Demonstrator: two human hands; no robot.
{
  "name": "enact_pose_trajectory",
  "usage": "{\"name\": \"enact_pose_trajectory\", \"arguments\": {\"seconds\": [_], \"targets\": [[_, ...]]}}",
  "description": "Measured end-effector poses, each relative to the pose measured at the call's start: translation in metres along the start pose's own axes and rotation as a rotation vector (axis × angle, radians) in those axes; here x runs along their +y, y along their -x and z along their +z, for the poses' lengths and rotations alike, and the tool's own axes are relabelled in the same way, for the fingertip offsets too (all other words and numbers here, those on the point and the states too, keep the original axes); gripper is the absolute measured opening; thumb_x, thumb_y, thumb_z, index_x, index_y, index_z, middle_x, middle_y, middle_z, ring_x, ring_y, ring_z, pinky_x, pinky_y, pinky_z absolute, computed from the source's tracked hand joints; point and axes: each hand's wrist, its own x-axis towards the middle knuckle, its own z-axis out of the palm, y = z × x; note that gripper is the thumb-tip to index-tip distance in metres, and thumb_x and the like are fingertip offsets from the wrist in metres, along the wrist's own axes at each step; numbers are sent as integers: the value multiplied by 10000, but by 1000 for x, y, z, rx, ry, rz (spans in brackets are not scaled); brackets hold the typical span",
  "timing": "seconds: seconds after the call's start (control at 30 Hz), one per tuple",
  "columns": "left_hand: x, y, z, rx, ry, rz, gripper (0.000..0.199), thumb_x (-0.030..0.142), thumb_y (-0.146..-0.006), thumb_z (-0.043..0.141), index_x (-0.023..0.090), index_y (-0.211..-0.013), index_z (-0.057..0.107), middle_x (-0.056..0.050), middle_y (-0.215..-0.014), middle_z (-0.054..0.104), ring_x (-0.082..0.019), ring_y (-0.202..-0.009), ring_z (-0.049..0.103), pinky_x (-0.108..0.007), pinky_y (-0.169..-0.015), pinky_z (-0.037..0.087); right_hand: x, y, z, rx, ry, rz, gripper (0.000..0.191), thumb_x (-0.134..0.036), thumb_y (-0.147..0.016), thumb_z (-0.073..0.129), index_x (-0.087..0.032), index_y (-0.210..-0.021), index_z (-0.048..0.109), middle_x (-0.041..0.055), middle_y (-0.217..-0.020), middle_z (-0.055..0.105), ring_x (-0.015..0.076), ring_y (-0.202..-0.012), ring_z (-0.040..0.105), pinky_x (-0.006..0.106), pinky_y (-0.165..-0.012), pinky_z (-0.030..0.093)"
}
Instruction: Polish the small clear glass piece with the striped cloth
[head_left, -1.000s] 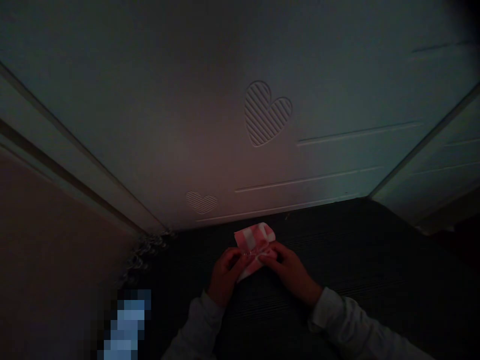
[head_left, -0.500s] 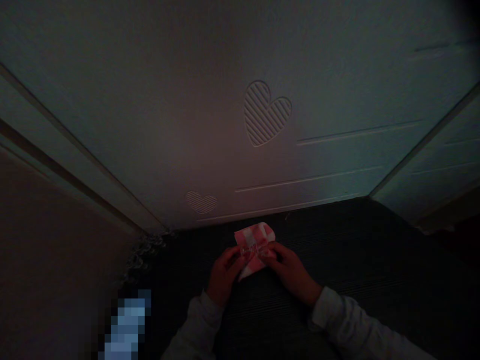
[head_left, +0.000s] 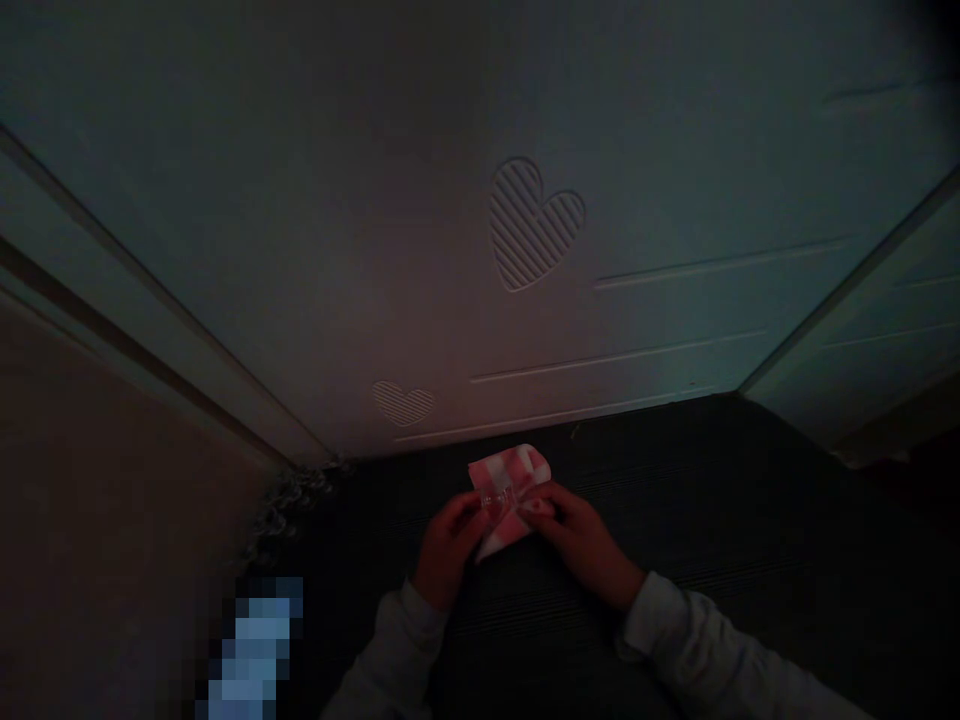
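Observation:
A pink-and-white checked cloth (head_left: 491, 540) lies folded on the dark surface in front of me. Over it my left hand (head_left: 444, 550) pinches a small clear container (head_left: 496, 503), ridged and see-through, between thumb and fingers. My right hand (head_left: 589, 545) is closed at the cloth's right side, its thumb and fingers pinched round a small pale piece (head_left: 537, 507). Too little of that piece shows to name it. A narrow gap separates it from the clear container. Dim light blurs the fine detail at the fingertips.
Behind the cloth rises a pale panel (head_left: 300, 250) with a large grooved heart (head_left: 536, 225) and a smaller heart (head_left: 403, 402). Frilly trim (head_left: 289, 500) runs along the left edge of the dark surface (head_left: 712, 520). A bright blurred patch (head_left: 251, 650) sits at lower left.
The clear container in my left hand and the piece in my right hand are now visibly apart; before, they were close together. Both arms and the cloth have hardly moved.

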Motion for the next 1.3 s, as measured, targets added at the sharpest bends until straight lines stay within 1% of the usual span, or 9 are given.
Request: {"name": "enact_pose_trajectory", "arguments": {"seconds": [0.17, 0.33, 0.43, 0.57, 0.7, 0.9, 1.17, 1.23, 1.3], "targets": [[1, 0, 0, -2, 22, -3, 325, 431, -685, 723, 179, -890, 717, -63, -905, 762, -254, -872, 676, -361, -786, 516, -2, -1, -1, -22, 2, -17, 141, -320, -774, 608, -213, -808, 692, 39, -873, 716, 223, -848, 639, 342, -810, 472], [3, 1, 1, -3, 28, -13, 314, 418, -673, 739, 180, -878, 723, -59, -882, 765, -256, -859, 682, -360, -777, 518, 4, -1, -1, -18, 6, 3, 117, -316, -763, 614, -204, -765, 648, 20, -779, 687, 205, -759, 618, 322, -729, 468], [2, 1, 2, 5, 32, -12, 320, 421, -667, 743, 183, -880, 729, -63, -897, 768, -264, -877, 685, -370, -796, 518, 7, -1, -1, -16, 3, 13, 114, -320, -758, 620, -206, -762, 619, 9, -761, 670, 194, -737, 606, 311, -705, 463], [-1, 1, 1, 39, 30, -16, 361, 418, -664, 751, 175, -931, 734, -83, -951, 769, -278, -920, 684, -388, -837, 512, 6, -1, 0, -22, -7, 9, 119, -330, -748, 617, -212, -753, 601, 6, -757, 663, 194, -741, 606, 308, -709, 465], [-2, 0, 0, 51, 32, -18, 413, 424, -674, 748, 168, -998, 727, -97, -1001, 766, -286, -962, 682, -400, -874, 507, 3, -1, 0, -37, -7, -4, 111, -323, -754, 605, -212, -763, 610, 15, -801, 673, 201, -779, 614, 316, -747, 461], [-6, -2, -1, 63, 40, -9, 463, 446, -707, 714, 170, -1077, 689, -94, -1000, 763, -271, -937, 692, -395, -859, 512, 4, -1, -1, -55, -4, -12, 112, -307, -772, 601, -204, -794, 639, 29, -836, 678, 214, -824, 614, 334, -789, 452], [-5, -3, 0, 51, 20, -5, 394, 444, -724, 698, 176, -1012, 684, -67, -920, 764, -250, -893, 685, -364, -817, 508, 3, 1, -5, -74, -83, -30, 166, -315, -774, 625, -203, -885, 675, 52, -958, 678, 240, -946, 602, 357, -880, 425], [-4, -3, 0, 59, 12, -1, 375, 451, -721, 699, 180, -980, 688, -62, -934, 758, -251, -917, 675, -360, -833, 499, 4, 1, -7, -77, -121, -32, 185, -342, -796, 589, -209, -890, 677, 45, -953, 673, 237, -942, 598, 347, -864, 432], [-3, -2, 0, 65, 8, 1, 373, 464, -710, 703, 183, -954, 690, -59, -942, 752, -255, -934, 668, -359, -843, 492, 7, 0, -8, -55, -154, -21, 207, -376, -836, 532, -213, -857, 657, 34, -880, 656, 224, -872, 592, 336, -806, 444]]}}
